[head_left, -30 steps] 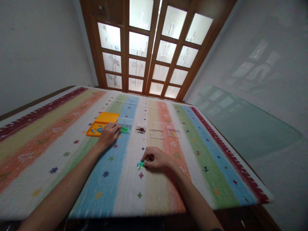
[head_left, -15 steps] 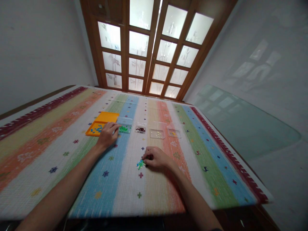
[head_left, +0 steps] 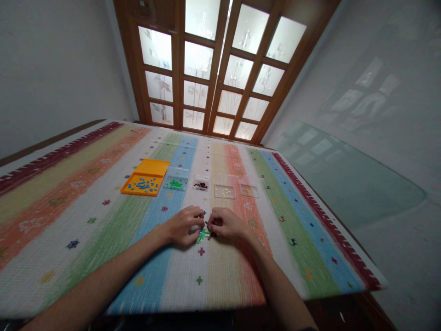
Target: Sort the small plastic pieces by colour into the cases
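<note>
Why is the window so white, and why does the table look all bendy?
Head view: daylight washes the frosted window panes out white; the wide lens bows the edges of the striped tablecloth; the green pieces look tiny and soft.

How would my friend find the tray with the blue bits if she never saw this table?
Look at the striped cloth, then the row of little trays across its middle. Take the left end one: it is the only orange tray, the others being clear.
</note>
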Available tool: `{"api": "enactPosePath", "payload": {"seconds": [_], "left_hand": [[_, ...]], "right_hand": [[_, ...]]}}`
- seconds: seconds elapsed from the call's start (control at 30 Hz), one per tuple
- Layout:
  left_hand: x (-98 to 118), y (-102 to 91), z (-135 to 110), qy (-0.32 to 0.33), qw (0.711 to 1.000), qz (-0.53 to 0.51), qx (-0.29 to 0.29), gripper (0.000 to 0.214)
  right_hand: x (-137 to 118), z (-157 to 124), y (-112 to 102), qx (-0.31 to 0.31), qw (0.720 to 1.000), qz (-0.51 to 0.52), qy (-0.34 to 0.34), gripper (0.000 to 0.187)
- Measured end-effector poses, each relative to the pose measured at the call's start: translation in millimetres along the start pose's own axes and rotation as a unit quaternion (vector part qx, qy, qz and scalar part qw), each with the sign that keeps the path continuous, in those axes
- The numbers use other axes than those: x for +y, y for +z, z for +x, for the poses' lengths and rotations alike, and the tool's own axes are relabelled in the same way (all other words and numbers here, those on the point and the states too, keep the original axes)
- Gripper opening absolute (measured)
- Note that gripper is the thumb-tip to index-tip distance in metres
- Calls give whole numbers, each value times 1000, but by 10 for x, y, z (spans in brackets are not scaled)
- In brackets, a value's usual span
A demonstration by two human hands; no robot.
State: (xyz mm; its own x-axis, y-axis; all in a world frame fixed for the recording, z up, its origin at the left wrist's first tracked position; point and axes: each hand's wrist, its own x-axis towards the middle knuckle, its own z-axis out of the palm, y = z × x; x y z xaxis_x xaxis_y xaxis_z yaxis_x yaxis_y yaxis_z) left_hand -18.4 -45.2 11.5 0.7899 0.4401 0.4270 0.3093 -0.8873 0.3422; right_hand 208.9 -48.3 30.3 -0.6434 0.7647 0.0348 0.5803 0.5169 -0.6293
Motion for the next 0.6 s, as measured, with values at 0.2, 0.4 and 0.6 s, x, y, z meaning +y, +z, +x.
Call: {"api": "enactPosePath", "payload": {"seconds": [0.2,0.4,0.6], "left_hand": [[-52,12,-16,-8,1000,2,-8,11],[-45,6,-8,-9,999,-31,-6,17],[-40,2,-5,-4,1000,-15,-10,18]], "right_hand": [[11,-15,-5,-35,999,11,-26,13],[52,2,7,-43,999,-12,-23,12],[22,-11,-32,-34,999,-11,-7,11]]}}
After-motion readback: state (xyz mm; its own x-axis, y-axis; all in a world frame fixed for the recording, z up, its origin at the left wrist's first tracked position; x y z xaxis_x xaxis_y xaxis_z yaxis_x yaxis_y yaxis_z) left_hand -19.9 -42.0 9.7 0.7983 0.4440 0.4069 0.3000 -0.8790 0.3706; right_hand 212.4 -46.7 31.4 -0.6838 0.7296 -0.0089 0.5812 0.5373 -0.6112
